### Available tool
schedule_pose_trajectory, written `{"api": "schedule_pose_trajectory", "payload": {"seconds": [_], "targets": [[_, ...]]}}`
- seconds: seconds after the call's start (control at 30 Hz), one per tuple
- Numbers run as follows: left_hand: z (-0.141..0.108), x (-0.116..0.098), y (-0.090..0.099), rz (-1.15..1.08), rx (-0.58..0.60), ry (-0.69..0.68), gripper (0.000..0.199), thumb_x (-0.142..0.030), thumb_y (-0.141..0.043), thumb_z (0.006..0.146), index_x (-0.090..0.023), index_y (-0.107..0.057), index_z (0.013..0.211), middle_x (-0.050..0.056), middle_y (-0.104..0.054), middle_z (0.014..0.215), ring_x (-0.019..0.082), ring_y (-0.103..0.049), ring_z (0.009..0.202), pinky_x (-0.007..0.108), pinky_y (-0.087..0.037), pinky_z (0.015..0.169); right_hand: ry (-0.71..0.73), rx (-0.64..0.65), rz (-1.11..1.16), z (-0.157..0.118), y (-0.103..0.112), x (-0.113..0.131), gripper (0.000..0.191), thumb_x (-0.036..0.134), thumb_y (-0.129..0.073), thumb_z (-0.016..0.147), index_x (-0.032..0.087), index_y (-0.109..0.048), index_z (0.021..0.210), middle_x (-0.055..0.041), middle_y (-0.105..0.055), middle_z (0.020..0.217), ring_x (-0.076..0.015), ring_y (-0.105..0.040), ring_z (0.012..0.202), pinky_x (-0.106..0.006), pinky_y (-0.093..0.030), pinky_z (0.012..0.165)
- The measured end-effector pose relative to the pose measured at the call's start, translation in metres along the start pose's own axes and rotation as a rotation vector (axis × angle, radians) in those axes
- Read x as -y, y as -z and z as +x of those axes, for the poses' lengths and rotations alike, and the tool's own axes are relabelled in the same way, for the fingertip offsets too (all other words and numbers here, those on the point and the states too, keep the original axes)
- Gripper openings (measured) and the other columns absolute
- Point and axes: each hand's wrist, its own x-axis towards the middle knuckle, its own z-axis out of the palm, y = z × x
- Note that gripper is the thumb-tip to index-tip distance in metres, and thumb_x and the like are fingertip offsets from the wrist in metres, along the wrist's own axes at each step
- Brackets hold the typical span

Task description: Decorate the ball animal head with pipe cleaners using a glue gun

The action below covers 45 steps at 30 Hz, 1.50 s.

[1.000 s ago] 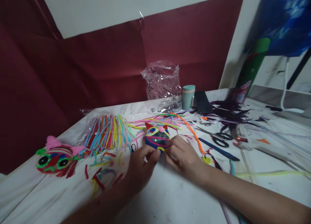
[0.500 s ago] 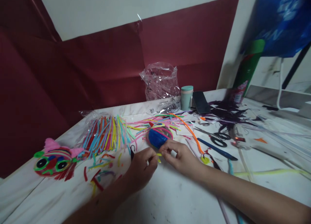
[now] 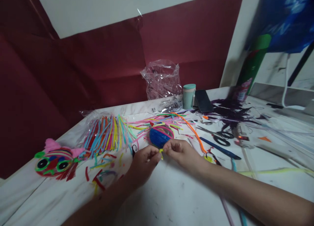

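My left hand [image 3: 147, 159] and my right hand [image 3: 178, 152] meet over the middle of the table, fingertips pinched on a short yellow pipe cleaner piece [image 3: 161, 153] that shows between them. Just behind my fingers lies a rounded craft piece [image 3: 159, 137], part blue with a pink band and a clear-looking side. Left of my left hand are cut pipe cleaner scraps [image 3: 100, 178] in several colours. A finished-looking animal face [image 3: 52, 163] with pink ears and green-rimmed eyes rests at the far left.
A bundle of coloured pipe cleaners [image 3: 105, 136] lies behind the scraps. On the right are black scissors [image 3: 218, 136], a dark blue stick [image 3: 219, 148] and a glue gun [image 3: 241, 137] with a red light. A green-lidded cup [image 3: 189, 96] and a phone [image 3: 204, 101] stand at the back.
My fingertips have drawn a little closer around the yellow piece, which now looks bent or looped. My right hand's fingers have curled in more. The view has shifted slightly.
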Motion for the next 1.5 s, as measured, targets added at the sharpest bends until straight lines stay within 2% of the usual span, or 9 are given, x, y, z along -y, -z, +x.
{"api": "schedule_pose_trajectory", "payload": {"seconds": [0.2, 0.4, 0.57, 0.8, 0.97, 1.1, 1.27, 1.37, 1.5], "targets": [[0.002, 0.004, 0.0, -0.138, -0.004, 0.116, 0.017, -0.028, -0.048, 0.072, -0.017, -0.046, 0.059, -0.006, -0.04, 0.051, 0.009, -0.034, 0.05, 0.021, -0.027, 0.049, -0.036, 0.004, 0.041, 0.0, 0.001, 0.005, 0.017, 0.03, -0.047, 0.071, 0.017, -0.053, 0.063, 0.0016, -0.051, 0.061, -0.0115, -0.044, 0.059, -0.024, -0.034, 0.058], [0.0, 0.008, -0.004, -0.123, 0.016, 0.117, 0.015, -0.027, -0.047, 0.071, -0.018, -0.046, 0.06, -0.006, -0.039, 0.051, 0.009, -0.033, 0.05, 0.022, -0.026, 0.049, -0.035, 0.078, -0.01, -0.003, -0.002, 0.001, 0.017, 0.034, -0.054, 0.068, 0.017, -0.052, 0.065, 0.0034, -0.044, 0.058, -0.0101, -0.037, 0.054, -0.023, -0.029, 0.051], [-0.002, 0.002, -0.006, -0.11, -0.042, 0.063, 0.016, -0.029, -0.045, 0.073, -0.018, -0.044, 0.062, -0.006, -0.037, 0.054, 0.009, -0.032, 0.051, 0.022, -0.026, 0.049, -0.037, 0.119, 0.041, -0.008, -0.005, 0.002, 0.02, 0.036, -0.054, 0.07, 0.018, -0.049, 0.066, 0.0048, -0.041, 0.057, -0.0087, -0.032, 0.052, -0.022, -0.025, 0.048], [0.002, -0.003, 0.007, -0.062, 0.09, 0.049, 0.019, -0.033, -0.048, 0.073, -0.017, -0.047, 0.061, -0.006, -0.039, 0.055, 0.009, -0.034, 0.053, 0.021, -0.028, 0.051, -0.08, 0.066, 0.11, -0.005, -0.006, 0.0, 0.011, 0.028, -0.052, 0.066, 0.017, -0.051, 0.064, 0.0048, -0.044, 0.055, -0.0082, -0.036, 0.051, -0.021, -0.026, 0.046], [0.004, 0.003, 0.004, -0.108, 0.028, 0.066, 0.021, -0.031, -0.047, 0.074, -0.017, -0.047, 0.058, -0.005, -0.043, 0.053, 0.009, -0.038, 0.052, 0.022, -0.03, 0.052, -0.144, 0.059, 0.137, -0.002, -0.005, -0.004, 0.013, 0.029, -0.058, 0.063, 0.017, -0.052, 0.064, 0.0071, -0.042, 0.052, -0.006, -0.031, 0.045, -0.02, -0.022, 0.043], [0.006, 0.005, 0.002, -0.196, -0.035, 0.044, 0.027, -0.036, -0.045, 0.076, -0.017, -0.048, 0.057, -0.004, -0.043, 0.052, 0.009, -0.039, 0.05, 0.023, -0.033, 0.052, -0.145, 0.009, 0.221, 0.0, -0.003, -0.005, 0.014, 0.03, -0.06, 0.064, 0.017, -0.054, 0.064, 0.0066, -0.045, 0.053, -0.007, -0.035, 0.048, -0.021, -0.026, 0.046], [0.004, 0.005, 0.0, -0.254, 0.001, 0.118, 0.027, -0.038, -0.049, 0.072, -0.016, -0.05, 0.057, -0.002, -0.047, 0.052, 0.01, -0.041, 0.05, 0.023, -0.032, 0.052, -0.139, -0.011, 0.292, 0.0, -0.004, -0.004, 0.015, 0.029, -0.063, 0.063, 0.017, -0.054, 0.062, 0.0058, -0.048, 0.054, -0.0081, -0.038, 0.052, -0.022, -0.029, 0.051], [0.003, 0.007, -0.003, -0.33, -0.019, 0.121, 0.027, -0.037, -0.047, 0.073, -0.015, -0.053, 0.058, -0.002, -0.048, 0.054, 0.009, -0.04, 0.05, 0.023, -0.031, 0.051, -0.139, -0.018, 0.316, -0.001, -0.004, -0.004, 0.015, 0.029, -0.064, 0.063, 0.017, -0.054, 0.06, 0.0056, -0.049, 0.055, -0.0082, -0.038, 0.052, -0.022, -0.03, 0.052], [0.005, 0.012, -0.005, -0.309, -0.016, 0.157, 0.02, -0.03, -0.05, 0.069, -0.016, -0.05, 0.056, -0.004, -0.044, 0.048, 0.009, -0.038, 0.046, 0.023, -0.028, 0.049, -0.137, -0.022, 0.306, -0.001, -0.004, -0.005, 0.016, 0.03, -0.064, 0.064, 0.017, -0.054, 0.061, 0.0054, -0.049, 0.055, -0.0085, -0.039, 0.052, -0.022, -0.03, 0.051]]}}
